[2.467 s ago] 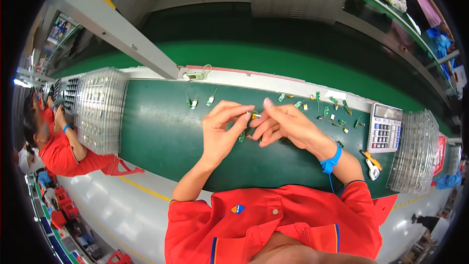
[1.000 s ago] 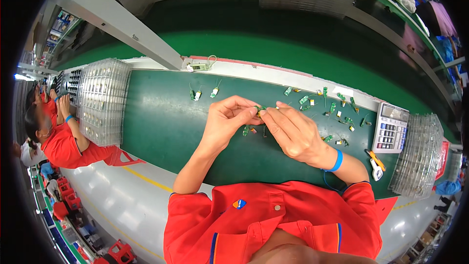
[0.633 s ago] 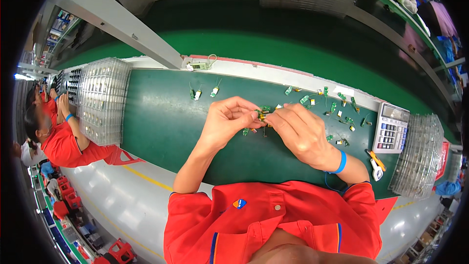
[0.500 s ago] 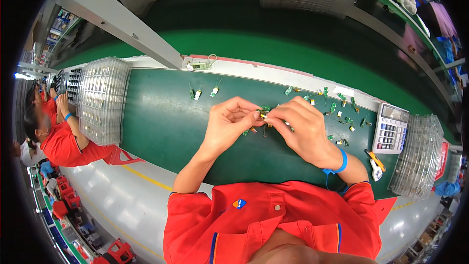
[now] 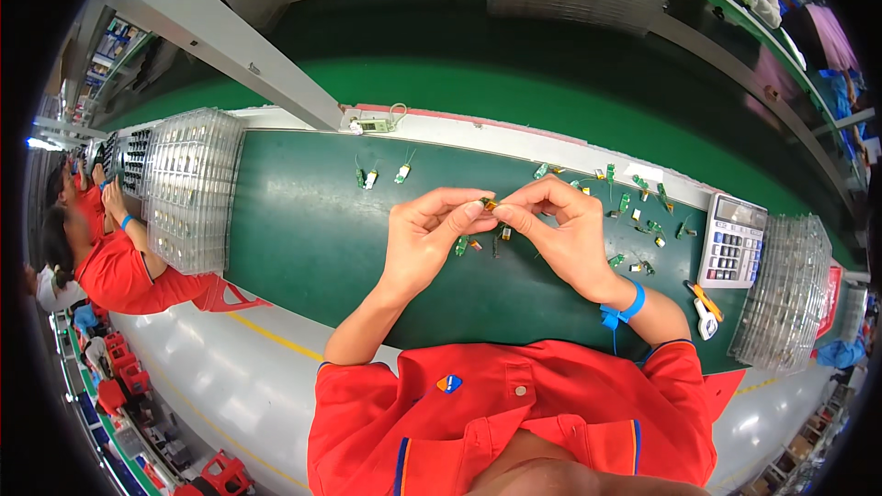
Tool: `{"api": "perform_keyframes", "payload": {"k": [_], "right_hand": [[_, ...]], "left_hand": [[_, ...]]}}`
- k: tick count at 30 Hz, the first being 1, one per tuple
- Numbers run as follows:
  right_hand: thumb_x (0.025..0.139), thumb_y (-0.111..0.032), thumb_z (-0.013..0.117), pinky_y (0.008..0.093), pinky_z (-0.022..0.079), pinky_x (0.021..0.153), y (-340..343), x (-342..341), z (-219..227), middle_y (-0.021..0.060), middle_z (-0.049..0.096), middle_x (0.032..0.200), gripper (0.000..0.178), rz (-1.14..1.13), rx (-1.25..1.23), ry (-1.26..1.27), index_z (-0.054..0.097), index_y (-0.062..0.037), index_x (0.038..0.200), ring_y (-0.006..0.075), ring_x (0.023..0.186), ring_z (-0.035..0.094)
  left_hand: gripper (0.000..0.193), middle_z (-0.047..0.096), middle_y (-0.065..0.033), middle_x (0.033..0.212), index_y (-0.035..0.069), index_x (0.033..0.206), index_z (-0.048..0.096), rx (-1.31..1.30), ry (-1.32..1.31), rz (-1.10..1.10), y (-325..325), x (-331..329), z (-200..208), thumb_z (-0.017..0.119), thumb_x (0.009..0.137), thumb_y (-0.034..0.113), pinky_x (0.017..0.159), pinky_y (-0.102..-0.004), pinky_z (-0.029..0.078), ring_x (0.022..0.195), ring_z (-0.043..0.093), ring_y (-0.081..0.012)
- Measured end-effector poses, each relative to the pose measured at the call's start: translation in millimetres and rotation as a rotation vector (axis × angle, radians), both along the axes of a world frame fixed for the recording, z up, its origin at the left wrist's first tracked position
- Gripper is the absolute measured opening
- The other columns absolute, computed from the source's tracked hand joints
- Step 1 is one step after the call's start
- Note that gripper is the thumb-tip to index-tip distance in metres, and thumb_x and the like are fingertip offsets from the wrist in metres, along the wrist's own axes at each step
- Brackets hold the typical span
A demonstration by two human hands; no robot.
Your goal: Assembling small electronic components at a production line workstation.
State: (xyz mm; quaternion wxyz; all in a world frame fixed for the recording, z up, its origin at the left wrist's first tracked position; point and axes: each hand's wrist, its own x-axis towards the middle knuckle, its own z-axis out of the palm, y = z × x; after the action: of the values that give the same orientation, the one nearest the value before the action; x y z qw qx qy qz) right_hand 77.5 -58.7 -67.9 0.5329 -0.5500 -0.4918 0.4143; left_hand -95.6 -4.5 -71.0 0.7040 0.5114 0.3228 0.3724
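Note:
Over the middle of the green work table, my left hand and my right hand meet at the fingertips. Both pinch a small circuit board with a yellowish part, mostly hidden by the fingers. A blue wrist strap with a cord circles my right wrist. Just below the fingertips lie a small green circuit board and a small part in white and gold. Several similar boards with thin wires, such as one green board, are scattered to the right. A few more lie at the left, including a white-and-green one.
A calculator lies at the right, with an orange cutter and a white tool below it. Stacked clear trays stand left and right. A small meter rests on the far ledge. Co-workers in red sit at left.
My fingertips have drawn closer around the small board, which has turned and shows less green. My right hand has shifted slightly left and up.

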Motion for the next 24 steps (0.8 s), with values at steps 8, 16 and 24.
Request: {"api": "perform_keyframes", "payload": {"k": [8,16,24], "right_hand": [[0.080,-0.003,0.071,0.0250,0.048,0.073,0,-3,-9,0.0060,0.063,0.084,0.009,-0.002,0.090,-0.047,0.067,0.0008,0.087,0.0117,0.080,0.059],[0.083,-0.005,0.070,0.0255,0.048,0.074,-1,-1,0,0.0069,0.064,0.085,0.009,0.059,-0.073,0.136,0.066,0.0016,0.087,0.0123,0.079,0.059],[0.072,-0.005,0.075,0.0309,0.048,0.064,2,-3,2,0.0055,0.064,0.076,0.010,-0.095,0.407,-0.402,0.069,-0.0055,0.080,0.0186,0.070,0.058]], "left_hand": [[0.019,0.068,-0.0123,0.096,-0.003,0.104,0.063,0.101,0.053,0.045,-5,2,-6,0.065,0.087,0.005,0.066,-0.0250,0.056,0.087,0.066,-0.0161],[0.016,0.068,-0.0112,0.093,-0.002,0.097,0.064,0.136,-0.030,0.040,-2,-1,-13,0.069,0.083,0.002,0.064,-0.0247,0.056,0.085,0.067,-0.0154],[0.013,0.067,-0.0137,0.092,-0.004,0.097,0.063,0.134,-0.104,0.046,-1,3,-13,0.065,0.085,0.000,0.073,-0.0289,0.057,0.085,0.066,-0.0181]]}}
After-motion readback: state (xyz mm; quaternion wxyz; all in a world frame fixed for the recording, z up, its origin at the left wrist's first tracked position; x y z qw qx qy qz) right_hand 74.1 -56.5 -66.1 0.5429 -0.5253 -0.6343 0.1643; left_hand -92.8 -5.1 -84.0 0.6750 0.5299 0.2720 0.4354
